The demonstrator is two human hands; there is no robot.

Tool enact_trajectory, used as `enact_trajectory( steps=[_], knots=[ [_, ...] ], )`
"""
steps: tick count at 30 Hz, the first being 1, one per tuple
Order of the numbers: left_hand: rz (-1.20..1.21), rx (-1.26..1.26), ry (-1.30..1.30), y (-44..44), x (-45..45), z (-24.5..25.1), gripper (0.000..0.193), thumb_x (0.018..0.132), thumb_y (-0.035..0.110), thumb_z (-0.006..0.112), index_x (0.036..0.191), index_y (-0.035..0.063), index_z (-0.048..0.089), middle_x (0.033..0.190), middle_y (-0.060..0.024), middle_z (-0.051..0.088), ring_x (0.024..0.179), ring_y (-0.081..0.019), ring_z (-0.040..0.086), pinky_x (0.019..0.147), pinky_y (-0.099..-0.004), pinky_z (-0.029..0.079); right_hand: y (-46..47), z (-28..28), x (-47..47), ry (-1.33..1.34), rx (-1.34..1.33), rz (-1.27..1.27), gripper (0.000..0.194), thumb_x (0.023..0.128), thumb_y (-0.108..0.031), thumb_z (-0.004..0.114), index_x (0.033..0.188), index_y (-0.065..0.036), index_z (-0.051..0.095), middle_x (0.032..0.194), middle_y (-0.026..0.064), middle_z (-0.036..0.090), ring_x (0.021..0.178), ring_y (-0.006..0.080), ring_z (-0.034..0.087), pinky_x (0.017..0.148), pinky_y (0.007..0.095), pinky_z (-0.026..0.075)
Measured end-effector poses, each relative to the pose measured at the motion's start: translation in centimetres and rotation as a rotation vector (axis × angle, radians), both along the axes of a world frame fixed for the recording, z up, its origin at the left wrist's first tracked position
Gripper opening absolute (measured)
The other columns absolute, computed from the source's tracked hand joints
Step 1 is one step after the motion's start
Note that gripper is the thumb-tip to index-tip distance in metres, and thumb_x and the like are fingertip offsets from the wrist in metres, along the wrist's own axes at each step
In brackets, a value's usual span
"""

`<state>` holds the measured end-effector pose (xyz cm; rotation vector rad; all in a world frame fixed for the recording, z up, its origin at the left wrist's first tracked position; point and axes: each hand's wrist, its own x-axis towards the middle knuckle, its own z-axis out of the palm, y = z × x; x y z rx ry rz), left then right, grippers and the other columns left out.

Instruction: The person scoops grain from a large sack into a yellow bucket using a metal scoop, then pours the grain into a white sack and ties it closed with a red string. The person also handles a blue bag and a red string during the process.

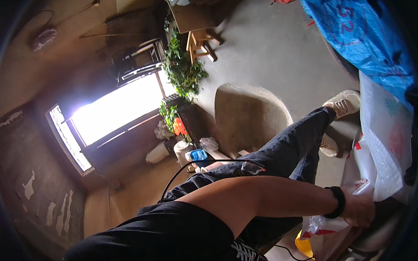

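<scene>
My left hand (360, 209) reaches down at the right side of the picture, a black band round its wrist. Its fingers are closed on the edge of a white plastic sack (362, 186) with red marks, though the fingertips are partly hidden. Translucent white sheeting (381, 136) hangs just beside the hand. Above it lies a blue woven plastic sack (354, 28) bearing red print. A yellow object (304, 245) shows partly below the white plastic. My right hand is out of view.
My jeans and light shoe (344, 102) stand on a grey floor (267, 42). Behind my legs is a large rounded concrete-coloured form (252, 114). Leafy plants (180, 67), a wooden stool (201, 45) and a blue container (198, 155) are farther off. A black cable (194, 161) loops near my hip.
</scene>
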<state>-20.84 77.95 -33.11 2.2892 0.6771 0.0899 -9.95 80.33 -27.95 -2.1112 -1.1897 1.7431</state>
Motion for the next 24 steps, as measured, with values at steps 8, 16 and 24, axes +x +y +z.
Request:
enact_trajectory(
  steps=[8,16,24],
  knots=[
    [0.564,-0.748,-0.355,0.6,-0.1,0.7,0.009,0.081,0.009,0.064,0.081,0.0079,0.073,0.087,-0.0113,0.070,0.080,-0.0233,0.065,0.073,-0.0338,0.052,1.6,-0.2,0.0,-0.037,0.010,0.115,0.023,0.091,-0.017,0.051,0.108,-0.002,0.058,0.101,0.0078,0.059,0.090,0.0162,0.056,0.083,0.0302,0.046],
    [0.589,-0.707,-0.478,1.0,2.3,-2.1,0.020,0.084,0.018,0.057,0.089,0.0045,0.070,0.091,-0.0169,0.068,0.082,-0.0289,0.065,0.075,-0.0382,0.052,0.6,-0.4,0.0,-0.011,0.006,0.099,0.025,0.091,-0.019,0.050,0.109,-0.002,0.058,0.103,0.0088,0.058,0.093,0.0167,0.056,0.086,0.0305,0.045],
    [0.754,-1.535,-0.670,3.0,-2.3,0.1,0.023,0.087,0.020,0.060,0.085,-0.0025,0.063,0.078,-0.0082,0.061,0.075,-0.0181,0.060,0.075,-0.0299,0.049,-3.6,1.5,2.2,0.086,0.166,-0.079,0.027,0.091,-0.021,0.049,0.110,-0.002,0.057,0.106,0.0098,0.058,0.095,0.0172,0.056,0.088,0.0307,0.045]
  ],
)
